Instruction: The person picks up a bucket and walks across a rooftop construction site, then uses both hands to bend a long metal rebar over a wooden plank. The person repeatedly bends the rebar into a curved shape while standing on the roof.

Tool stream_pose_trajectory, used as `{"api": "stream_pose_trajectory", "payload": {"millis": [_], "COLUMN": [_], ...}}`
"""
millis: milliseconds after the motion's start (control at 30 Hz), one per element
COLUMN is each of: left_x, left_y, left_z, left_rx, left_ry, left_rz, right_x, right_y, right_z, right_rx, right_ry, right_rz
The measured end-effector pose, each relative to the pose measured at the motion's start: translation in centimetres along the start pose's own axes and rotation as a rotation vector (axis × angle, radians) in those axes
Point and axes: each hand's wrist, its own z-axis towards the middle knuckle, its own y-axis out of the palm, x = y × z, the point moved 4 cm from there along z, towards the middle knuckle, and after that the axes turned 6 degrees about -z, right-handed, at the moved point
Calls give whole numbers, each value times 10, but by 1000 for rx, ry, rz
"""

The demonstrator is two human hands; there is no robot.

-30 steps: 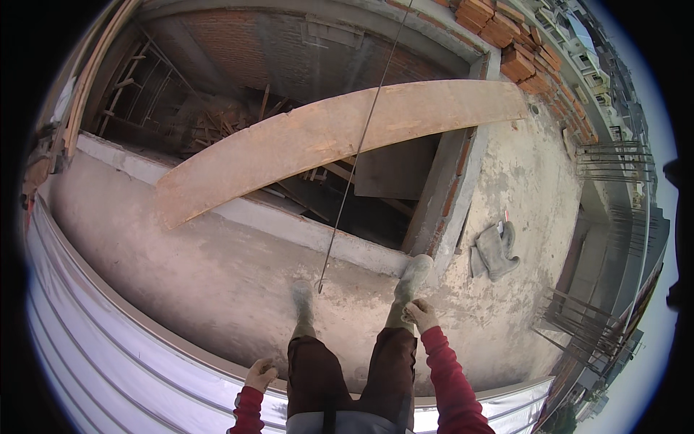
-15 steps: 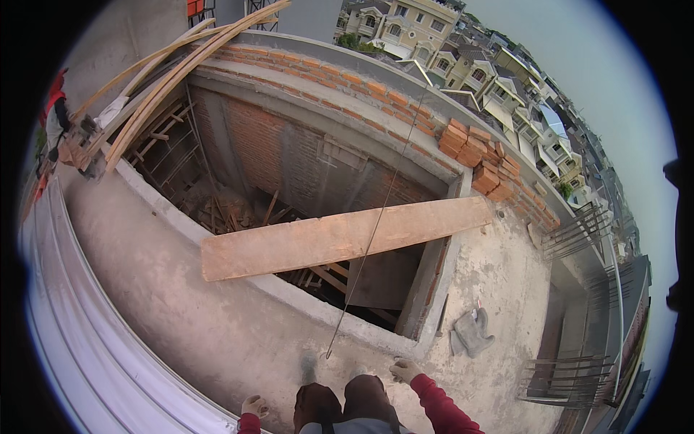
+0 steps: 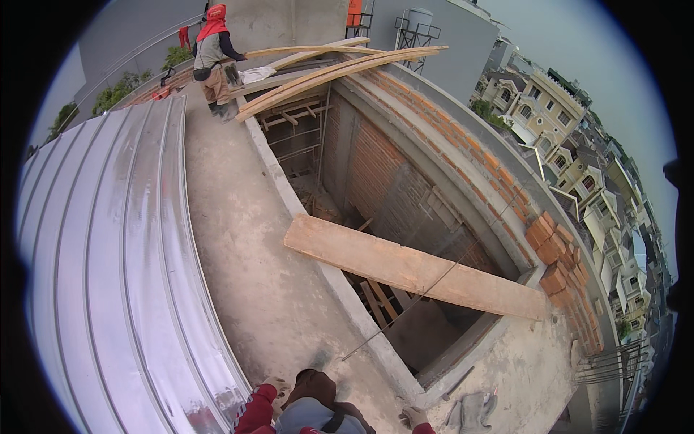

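Watching from my end, I see the left hand (image 3: 276, 388) at the bottom of the frame near the metal sheeting (image 3: 130, 253), and the right hand (image 3: 413, 417) near the grey bundle (image 3: 473, 411) at lower right; I cannot tell whether either one's fingers are apart or together. My room to move is the concrete walkway (image 3: 238, 217), left of centre, between the sheeting and the pit's raised rim (image 3: 354, 304), which a plank (image 3: 412, 264) crosses mid-frame

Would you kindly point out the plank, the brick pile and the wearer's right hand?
Plank (image 3: 405, 267): head view, middle of its broad top face.
Brick pile (image 3: 553, 249): head view, bricks near its middle.
Right hand (image 3: 415, 417): head view, middle of the hand.
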Motion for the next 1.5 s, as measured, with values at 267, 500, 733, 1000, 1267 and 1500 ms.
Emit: {"api": "stream_pose_trajectory", "payload": {"millis": [267, 500, 733, 1000, 1267, 1500], "left_x": [-18, -107, -119, -93, -64, 19], "left_y": [12, -9, -20, -94, -254, -387], "left_z": [-38, -46, -34, -24, -15, -7], "left_rx": [70, 177, 193, 310, 376, 227], "left_ry": [286, 209, 233, 349, 216, 252], "left_rz": [-495, -701, -751, -830, -864, -770], "right_x": [167, 29, -147, -160, -192, -284], "right_y": [-31, -30, 38, 86, 197, 307], "right_z": [28, 48, 15, 24, 15, -2], "right_rx": [-53, -164, -198, -135, -101, -141], "right_ry": [362, 102, -170, -64, 35, -233], "right_rz": [73, 120, -117, -348, -226, -231]}}
